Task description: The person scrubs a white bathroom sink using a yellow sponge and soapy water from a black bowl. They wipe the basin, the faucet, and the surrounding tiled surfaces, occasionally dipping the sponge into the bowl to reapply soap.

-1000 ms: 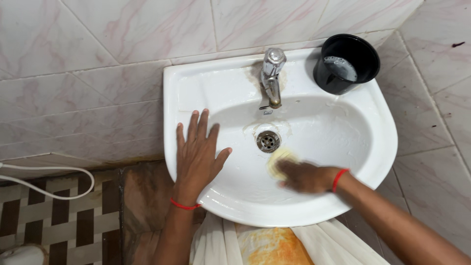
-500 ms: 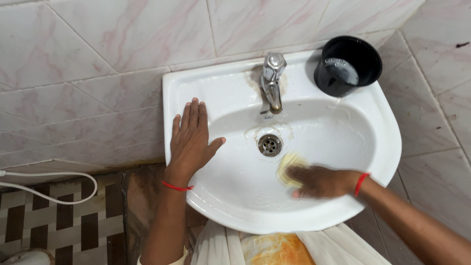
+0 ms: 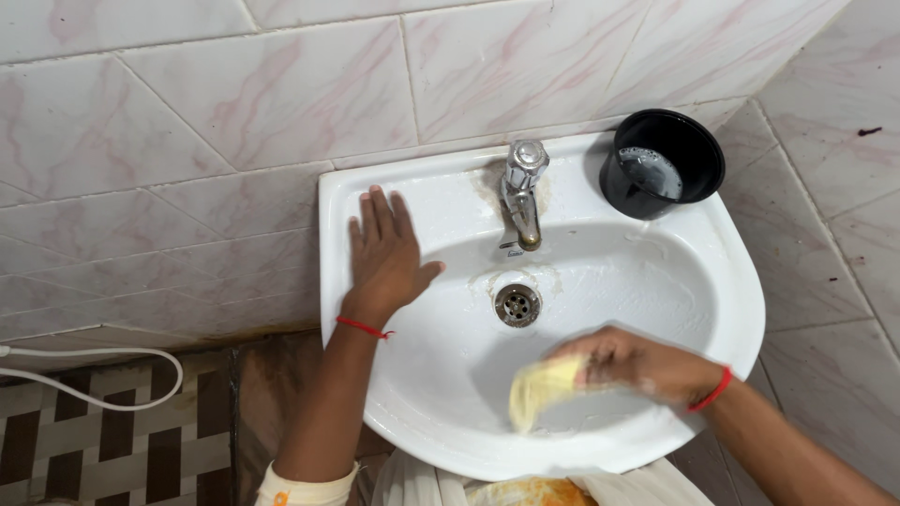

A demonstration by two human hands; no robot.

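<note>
One white sink (image 3: 656, 187), one tap (image 3: 521, 192), one black cup (image 3: 670, 164); left hand (image 3: 386, 258) flat, fingers spread; right hand (image 3: 637, 365) grip seemingly closed on one blurred yellow sponge (image 3: 539, 389).

The walls (image 3: 187, 122) are clad in pink-veined marble tiles; a brown-and-cream checked floor (image 3: 103, 440) is crossed by a white hose (image 3: 94, 398).

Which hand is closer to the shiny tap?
Left. The left hand lies flat on the sink rim, just beside the tap. The right hand is lower down inside the basin, past the drain, holding a yellow sponge.
</note>
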